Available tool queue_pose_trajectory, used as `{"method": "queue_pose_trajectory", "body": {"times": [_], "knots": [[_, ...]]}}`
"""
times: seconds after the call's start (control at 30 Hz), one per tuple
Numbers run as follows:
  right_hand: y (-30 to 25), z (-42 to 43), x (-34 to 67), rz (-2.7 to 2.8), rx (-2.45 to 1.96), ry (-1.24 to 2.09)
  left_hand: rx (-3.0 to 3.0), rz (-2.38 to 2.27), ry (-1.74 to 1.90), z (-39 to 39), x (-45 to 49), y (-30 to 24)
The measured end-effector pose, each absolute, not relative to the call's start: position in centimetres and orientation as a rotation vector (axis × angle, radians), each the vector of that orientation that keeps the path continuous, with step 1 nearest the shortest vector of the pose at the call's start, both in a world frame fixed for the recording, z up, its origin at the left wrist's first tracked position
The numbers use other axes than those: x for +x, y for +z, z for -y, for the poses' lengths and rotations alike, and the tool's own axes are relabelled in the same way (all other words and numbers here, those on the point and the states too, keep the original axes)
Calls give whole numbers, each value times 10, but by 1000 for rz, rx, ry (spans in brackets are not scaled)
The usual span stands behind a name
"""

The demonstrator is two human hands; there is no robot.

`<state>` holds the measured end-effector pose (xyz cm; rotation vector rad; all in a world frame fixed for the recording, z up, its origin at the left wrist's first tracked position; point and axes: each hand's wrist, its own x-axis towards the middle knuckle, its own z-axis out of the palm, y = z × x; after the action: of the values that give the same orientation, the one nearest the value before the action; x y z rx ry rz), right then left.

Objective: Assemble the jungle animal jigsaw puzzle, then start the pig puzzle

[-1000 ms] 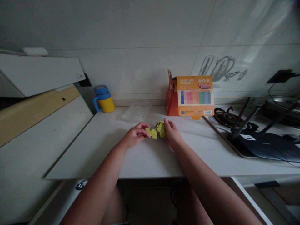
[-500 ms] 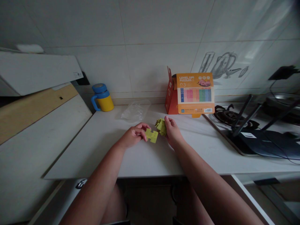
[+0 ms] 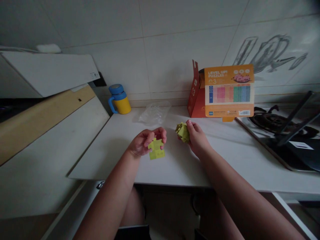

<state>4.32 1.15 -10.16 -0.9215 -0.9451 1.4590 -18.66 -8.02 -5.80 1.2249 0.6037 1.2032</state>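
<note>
Piece (image 3: pixel 157 153) and bunch (image 3: pixel 183 133) held
Piece is gripped by left hand (image 3: pixel 145 141); bunch, at piece's two o'clock, by right hand (image 3: pixel 198 137).

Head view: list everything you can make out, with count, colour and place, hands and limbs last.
puzzle piece: at least one, yellow-green, in left fingers
puzzle stack: one, count of pieces unclear, yellow-green, in right hand
puzzle box: one, orange-red, open, back of counter
plastic bag: one, clear, left of box
mug: one, blue-yellow, back left
burner: one, black, right
antenna device: one, black, right edge
counter: one, white, centre
carton: one, white, upper left
wall drawing: one, grey, upper right
left hand: one, centre-left
right hand: one, centre-right
forearms: two, bare, below
</note>
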Motion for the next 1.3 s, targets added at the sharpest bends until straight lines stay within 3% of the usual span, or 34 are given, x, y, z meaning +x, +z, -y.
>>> {"method": "queue_pose_trajectory", "body": {"times": [0.2, 0.83, 1.03, 1.3], "knots": [[-98, -7, 44, 960, -933, 1483, 1321, -733, 1164, 79, -192, -62], [-99, -8, 44, 963, -931, 1471, 1092, -357, 1157, 81, -183, -52], [-100, -8, 42, 966, -936, 1467, 1195, -586, 1138, 69, -176, -65], [-102, -8, 40, 995, -936, 1448, 1410, -1240, 1007, 48, -155, -100]]}}
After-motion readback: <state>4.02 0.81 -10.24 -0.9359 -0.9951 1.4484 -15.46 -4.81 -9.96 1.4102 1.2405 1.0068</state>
